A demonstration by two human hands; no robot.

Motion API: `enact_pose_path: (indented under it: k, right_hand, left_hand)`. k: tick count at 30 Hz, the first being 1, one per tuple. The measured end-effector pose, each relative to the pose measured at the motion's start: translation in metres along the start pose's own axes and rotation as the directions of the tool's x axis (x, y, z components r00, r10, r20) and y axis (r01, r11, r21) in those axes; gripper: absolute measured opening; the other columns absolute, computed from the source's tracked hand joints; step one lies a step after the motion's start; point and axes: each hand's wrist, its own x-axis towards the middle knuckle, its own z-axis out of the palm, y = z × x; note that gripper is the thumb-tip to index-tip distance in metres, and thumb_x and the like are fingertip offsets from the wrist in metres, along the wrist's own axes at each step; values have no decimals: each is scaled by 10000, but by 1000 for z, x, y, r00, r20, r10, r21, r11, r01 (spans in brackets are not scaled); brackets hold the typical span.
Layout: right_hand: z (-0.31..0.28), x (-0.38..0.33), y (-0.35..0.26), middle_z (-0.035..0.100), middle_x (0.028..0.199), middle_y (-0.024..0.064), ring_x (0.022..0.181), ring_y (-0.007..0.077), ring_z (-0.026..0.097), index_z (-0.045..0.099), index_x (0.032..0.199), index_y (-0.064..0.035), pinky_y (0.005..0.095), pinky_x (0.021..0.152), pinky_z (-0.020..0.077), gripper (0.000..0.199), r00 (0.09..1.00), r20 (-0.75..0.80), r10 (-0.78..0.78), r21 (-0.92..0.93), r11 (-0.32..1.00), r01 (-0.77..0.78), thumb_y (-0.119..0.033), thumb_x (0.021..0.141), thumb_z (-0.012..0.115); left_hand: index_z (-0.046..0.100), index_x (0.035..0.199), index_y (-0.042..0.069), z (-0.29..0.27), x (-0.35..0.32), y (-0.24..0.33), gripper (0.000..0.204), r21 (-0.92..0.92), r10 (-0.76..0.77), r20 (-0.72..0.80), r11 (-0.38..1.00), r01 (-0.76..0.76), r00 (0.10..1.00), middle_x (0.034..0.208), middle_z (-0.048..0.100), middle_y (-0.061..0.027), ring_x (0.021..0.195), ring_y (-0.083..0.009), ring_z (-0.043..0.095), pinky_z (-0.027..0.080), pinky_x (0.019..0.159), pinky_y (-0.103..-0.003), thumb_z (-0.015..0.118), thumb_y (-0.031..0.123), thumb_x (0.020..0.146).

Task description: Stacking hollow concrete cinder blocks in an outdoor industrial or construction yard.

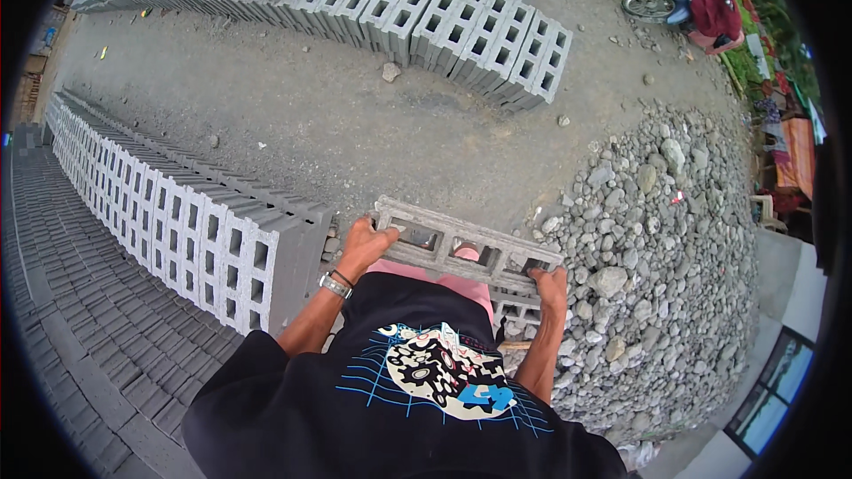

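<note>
A grey hollow concrete block (441, 259) with three openings hangs level in front of my body, held at both ends. My left hand (363, 243) grips its left end, thumb over the top edge; a watch (335, 285) sits on that wrist. At the right end, my right hand (549, 286) is closed round the block's corner. Through the openings part of a foot and the ground show. Below the right end, partly hidden, another hollow block (519, 310) stands low by my legs.
To my left runs a long row of stacked hollow blocks (169, 213), beside dark roof-like paving (98, 364). Another block row (444, 18) stands across the dirt ground. A pile of stones (657, 302) spreads on the right. A motorcycle (683, 13) is parked at the far right.
</note>
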Motion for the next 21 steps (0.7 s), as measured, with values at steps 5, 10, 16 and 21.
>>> enact_pose_path:
  k: [5,10,16,21]
  right_hand:
    - [11,159,-106,657,848,175,803,252,616,608,878,108,375,742,494,350,976,205,-78,-308,941,140,-155,696,750]
    - [72,293,-236,698,892,234,877,293,680,659,942,123,402,782,509,371,872,465,-152,-442,813,378,-155,706,728]
    - [175,496,-369,694,959,306,943,394,690,662,978,129,418,827,521,433,728,654,-205,-569,500,653,-184,682,705]
    - [254,605,-475,681,1006,324,1003,398,677,644,1014,123,428,873,514,455,568,782,-255,-455,389,801,-199,694,676]
  left_hand:
    - [665,1034,-96,42,60,9,339,-445,-180,-202,893,74,963,917,710,-120,807,-184,658,528,730,-328,686,105,763]
    - [669,1036,-73,93,128,29,290,-654,-408,-245,739,161,879,935,702,-100,822,-178,654,526,735,-321,669,70,783]
    - [539,1211,-45,167,281,38,517,-883,-600,-169,445,150,782,1084,651,-121,964,-249,639,513,883,-370,749,100,761]
    - [529,1204,-16,207,410,56,544,-904,-746,-173,380,197,643,1081,634,-88,997,-227,599,454,933,-373,791,122,748]
